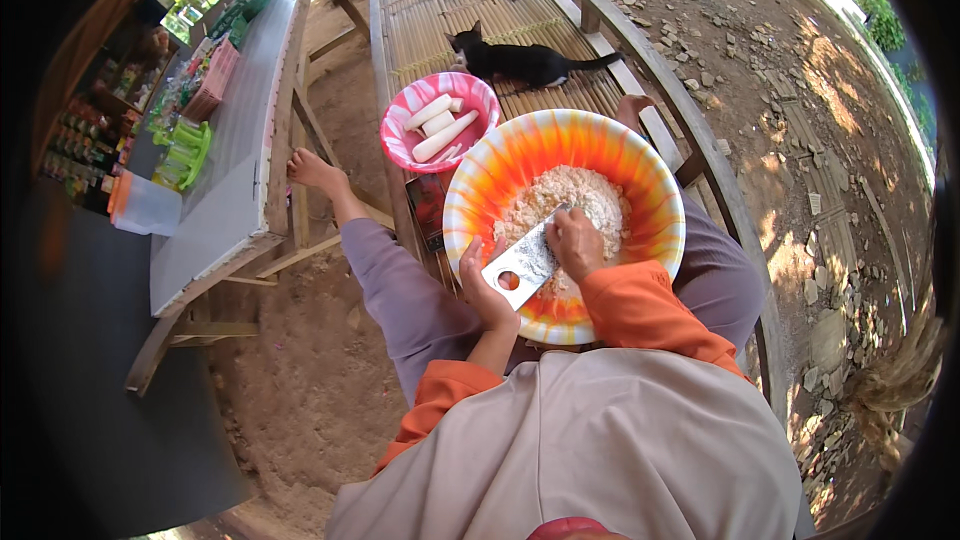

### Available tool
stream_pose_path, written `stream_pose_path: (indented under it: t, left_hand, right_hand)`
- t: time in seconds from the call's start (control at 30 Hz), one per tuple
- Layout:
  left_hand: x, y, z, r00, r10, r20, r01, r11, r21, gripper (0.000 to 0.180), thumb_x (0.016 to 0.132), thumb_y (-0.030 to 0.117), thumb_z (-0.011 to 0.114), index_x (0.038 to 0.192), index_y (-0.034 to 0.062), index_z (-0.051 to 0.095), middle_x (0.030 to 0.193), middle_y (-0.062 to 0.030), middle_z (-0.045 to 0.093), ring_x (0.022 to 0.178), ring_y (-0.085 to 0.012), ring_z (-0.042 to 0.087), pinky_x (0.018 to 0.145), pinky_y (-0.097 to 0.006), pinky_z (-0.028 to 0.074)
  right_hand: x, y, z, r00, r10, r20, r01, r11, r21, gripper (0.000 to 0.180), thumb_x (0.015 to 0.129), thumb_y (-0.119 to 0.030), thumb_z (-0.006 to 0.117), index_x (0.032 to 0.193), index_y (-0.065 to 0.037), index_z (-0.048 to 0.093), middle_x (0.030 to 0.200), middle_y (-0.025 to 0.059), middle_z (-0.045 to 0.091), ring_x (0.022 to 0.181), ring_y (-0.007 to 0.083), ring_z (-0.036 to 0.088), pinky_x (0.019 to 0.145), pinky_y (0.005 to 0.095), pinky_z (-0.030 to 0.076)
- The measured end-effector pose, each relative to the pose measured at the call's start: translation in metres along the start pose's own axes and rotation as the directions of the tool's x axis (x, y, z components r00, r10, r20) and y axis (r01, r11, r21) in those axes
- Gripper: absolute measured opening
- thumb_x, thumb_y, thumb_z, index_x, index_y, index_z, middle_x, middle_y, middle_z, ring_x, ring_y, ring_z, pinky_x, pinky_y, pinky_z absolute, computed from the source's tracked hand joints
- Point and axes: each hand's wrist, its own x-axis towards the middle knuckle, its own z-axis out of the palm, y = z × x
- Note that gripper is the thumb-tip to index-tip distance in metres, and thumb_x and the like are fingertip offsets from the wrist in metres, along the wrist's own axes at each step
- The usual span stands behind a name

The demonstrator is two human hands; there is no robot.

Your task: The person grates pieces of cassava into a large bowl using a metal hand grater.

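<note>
- Outdoors, a slatted bamboo surface [470, 0] is running between a dirt yard and a stony path; a black-and-white cat [515, 60] is lying on it.
- A large orange-striped bowl [480, 175] is resting on the person's lap, holding pale grated pulp [585, 190].
- The left hand [482, 290] is steadying a flat metal grater [522, 265], its grip clenched around the lower end.
- The right hand [578, 243] is pressing down on the grater, grip closed; what it holds is hidden.
- A pink bowl [400, 145] of peeled white root pieces [440, 130] is sitting just beyond.
- Grating seems underway; the next stroke calls for a steady grater and fingertips kept clear.
</note>
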Motion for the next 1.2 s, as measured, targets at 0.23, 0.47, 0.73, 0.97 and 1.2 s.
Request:
stream_pose_path:
  t: [0.23, 0.47, 0.73, 0.97, 1.2]
  left_hand:
    - [0.000, 0.001, 0.005, 1.000, -0.017, 0.009, 0.017, 0.997, 0.072, 0.043, 0.094, 0.028, 0.030, 0.124, -0.0020, 0.039, 0.130, -0.0165, 0.040, 0.112, -0.0308, 0.052, 0.078, -0.028, 0.045]
    - [0.001, -0.001, 0.000, 1.000, -0.007, -0.018, 0.008, 0.999, 0.034, 0.041, 0.093, 0.027, 0.031, 0.122, -0.0004, 0.041, 0.129, -0.0147, 0.042, 0.112, -0.0292, 0.052, 0.068, -0.024, 0.045]
    - [0.001, 0.003, 0.005, 0.998, -0.069, -0.009, 0.069, 0.996, 0.057, 0.047, 0.093, 0.031, 0.029, 0.124, -0.0024, 0.038, 0.136, -0.0179, 0.035, 0.119, -0.0316, 0.045, 0.090, -0.034, 0.041]
    - [-0.001, 0.008, 0.005, 0.981, -0.193, 0.026, 0.192, 0.980, 0.061, 0.047, 0.094, 0.032, 0.029, 0.125, -0.0020, 0.037, 0.136, -0.0182, 0.034, 0.118, -0.0314, 0.045, 0.091, -0.035, 0.040]
    - [0.001, 0.001, -0.002, 1.000, -0.016, 0.024, 0.014, 0.998, 0.062, 0.047, 0.093, 0.032, 0.030, 0.125, -0.0024, 0.037, 0.136, -0.0184, 0.034, 0.118, -0.0329, 0.046, 0.094, -0.038, 0.039]
  right_hand:
    - [0.022, 0.033, 0.008, 0.991, 0.121, -0.054, -0.125, 0.989, -0.082, 0.014, 0.081, -0.020, 0.055, 0.080, -0.006, 0.056, 0.082, 0.0142, 0.054, 0.076, 0.0335, 0.057, 0.063, 0.0444, 0.047]
    - [-0.016, -0.012, -0.009, 0.987, -0.155, 0.046, 0.153, 0.988, 0.034, 0.012, 0.078, -0.018, 0.058, 0.077, -0.006, 0.054, 0.079, 0.0123, 0.051, 0.076, 0.0309, 0.056, 0.062, 0.0428, 0.047]
    - [0.009, 0.021, 0.007, 0.995, 0.101, 0.004, -0.101, 0.991, -0.085, 0.013, 0.080, -0.019, 0.056, 0.080, -0.007, 0.056, 0.085, 0.0142, 0.053, 0.077, 0.0335, 0.057, 0.065, 0.0450, 0.047]
    - [0.010, 0.027, 0.002, 0.995, 0.073, -0.072, -0.076, 0.997, -0.035, 0.014, 0.080, -0.020, 0.056, 0.080, -0.006, 0.056, 0.080, 0.0152, 0.053, 0.074, 0.0345, 0.056, 0.063, 0.0457, 0.046]
    - [-0.008, -0.014, 0.000, 0.994, -0.111, 0.015, 0.111, 0.994, 0.014, 0.011, 0.079, -0.017, 0.056, 0.077, -0.006, 0.054, 0.081, 0.0124, 0.053, 0.078, 0.0327, 0.056, 0.065, 0.0441, 0.047]
